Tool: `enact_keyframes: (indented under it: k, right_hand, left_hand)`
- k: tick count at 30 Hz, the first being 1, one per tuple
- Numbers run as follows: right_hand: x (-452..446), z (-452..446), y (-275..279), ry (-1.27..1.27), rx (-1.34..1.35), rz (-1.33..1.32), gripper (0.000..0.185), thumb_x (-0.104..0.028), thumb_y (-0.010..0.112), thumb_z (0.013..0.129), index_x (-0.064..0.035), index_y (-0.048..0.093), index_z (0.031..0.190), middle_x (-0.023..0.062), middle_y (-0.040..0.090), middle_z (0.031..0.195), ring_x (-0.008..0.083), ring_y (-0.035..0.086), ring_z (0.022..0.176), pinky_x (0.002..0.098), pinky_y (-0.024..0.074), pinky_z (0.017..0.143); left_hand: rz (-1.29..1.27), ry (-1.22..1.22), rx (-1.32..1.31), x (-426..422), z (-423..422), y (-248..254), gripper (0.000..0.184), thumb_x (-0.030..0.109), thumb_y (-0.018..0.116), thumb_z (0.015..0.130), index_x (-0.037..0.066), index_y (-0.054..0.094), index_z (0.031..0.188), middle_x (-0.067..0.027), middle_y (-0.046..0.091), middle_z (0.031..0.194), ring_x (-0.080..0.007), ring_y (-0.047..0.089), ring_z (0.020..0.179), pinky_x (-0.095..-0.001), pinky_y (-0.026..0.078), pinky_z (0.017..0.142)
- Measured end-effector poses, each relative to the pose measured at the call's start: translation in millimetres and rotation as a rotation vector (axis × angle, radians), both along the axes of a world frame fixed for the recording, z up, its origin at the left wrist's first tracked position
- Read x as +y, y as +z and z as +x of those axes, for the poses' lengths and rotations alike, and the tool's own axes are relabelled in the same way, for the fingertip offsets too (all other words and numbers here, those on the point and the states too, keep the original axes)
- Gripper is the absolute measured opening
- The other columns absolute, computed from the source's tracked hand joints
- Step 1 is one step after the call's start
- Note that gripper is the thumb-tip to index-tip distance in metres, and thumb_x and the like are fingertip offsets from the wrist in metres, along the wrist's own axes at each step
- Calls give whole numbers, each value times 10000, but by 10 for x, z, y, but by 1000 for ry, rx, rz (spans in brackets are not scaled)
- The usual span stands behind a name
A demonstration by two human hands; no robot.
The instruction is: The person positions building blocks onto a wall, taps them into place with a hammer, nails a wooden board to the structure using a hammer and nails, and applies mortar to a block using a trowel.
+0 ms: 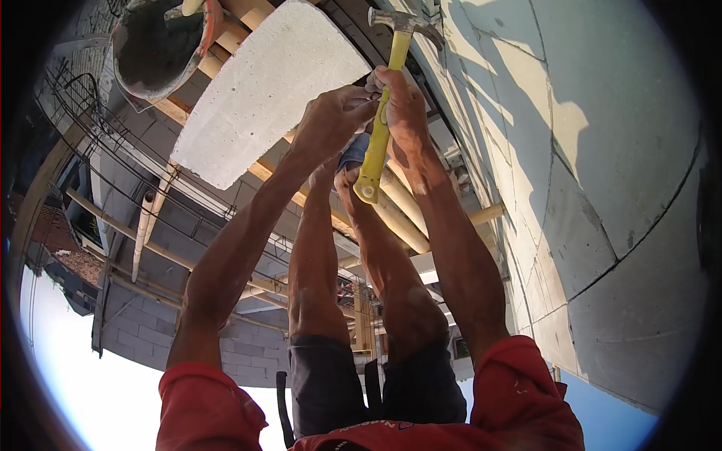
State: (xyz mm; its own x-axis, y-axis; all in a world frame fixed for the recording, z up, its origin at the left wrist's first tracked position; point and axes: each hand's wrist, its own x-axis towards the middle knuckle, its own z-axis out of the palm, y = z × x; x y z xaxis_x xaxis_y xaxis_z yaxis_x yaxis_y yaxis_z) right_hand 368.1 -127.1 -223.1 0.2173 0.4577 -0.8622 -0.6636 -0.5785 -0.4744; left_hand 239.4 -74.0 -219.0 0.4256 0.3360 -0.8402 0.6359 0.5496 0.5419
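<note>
My right hand is closed around the yellow handle of a hammer. The metal hammer head points away from me, at the top of the view. Close beside it, my left hand has its fingers pinched together near the fingers of my right hand. What the left fingers hold, if anything, is too small and hidden to make out. Beyond my left hand lies a large pale slab with a pitted surface and one rounded edge.
A bucket with grey contents stands at the upper left. A pale block wall rises along the right. Wooden poles cross below me, with gaps between them. Thin steel bars run along the left.
</note>
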Motion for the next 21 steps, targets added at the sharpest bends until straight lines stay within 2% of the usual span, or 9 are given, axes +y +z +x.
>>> enact_keyframes:
  k: [8,11,12,13,15,17,19,21]
  right_hand:
    - [74,37,103,-9,104,9,355,-374,617,895,-32,584,986,11,520,759,119,519,627,276,442,589]
    - [-178,215,-124,193,-156,-81,518,-464,657,897,-17,607,1155,98,616,977,157,624,784,424,511,838]
    - [-217,279,-56,197,-133,-66,532,-488,663,897,-30,580,1153,94,594,958,147,592,714,397,508,759]
    - [-260,343,10,202,-109,-51,547,-513,669,897,-43,552,1151,89,571,938,136,559,645,371,505,680]
    - [-249,457,287,214,-115,-111,475,-525,683,890,-78,546,977,11,518,779,99,455,542,312,424,527]
    - [-451,588,112,414,-324,-167,542,-561,649,906,-25,577,939,49,529,698,125,464,524,340,418,518]
    - [-621,649,-8,617,-535,-205,563,-560,628,921,1,589,902,75,521,645,146,467,530,354,416,526]
    - [-637,631,77,604,-490,-236,594,-566,604,932,24,585,866,92,500,613,165,459,547,368,416,542]
  left_hand:
    - [174,-178,23,123,63,-30,429,315,594,965,-1,634,1251,-163,715,1138,-256,710,1017,-364,531,921]
    - [242,-403,-21,306,-30,-144,420,325,548,982,39,623,1281,-145,715,1142,-272,698,1045,-382,525,924]
    - [250,-475,14,444,-23,-136,445,351,532,986,69,598,1324,-142,712,1145,-279,685,1068,-399,508,941]
    - [291,-436,19,520,-50,-213,462,380,541,984,56,597,1308,-152,709,1142,-280,677,1076,-414,500,939]
    - [561,-451,55,737,-4,-335,463,418,545,982,42,622,1243,-151,705,1147,-280,678,1065,-414,500,935]
    - [742,-449,28,951,124,-418,444,424,546,985,30,642,1168,-135,720,1091,-272,696,1015,-382,508,919]
    - [646,-418,87,1110,289,-345,427,378,573,964,30,609,1209,-158,715,1074,-287,692,995,-401,512,896]
    - [557,-388,144,1299,512,-230,432,332,600,943,30,575,1251,-182,709,1057,-302,688,975,-421,516,873]
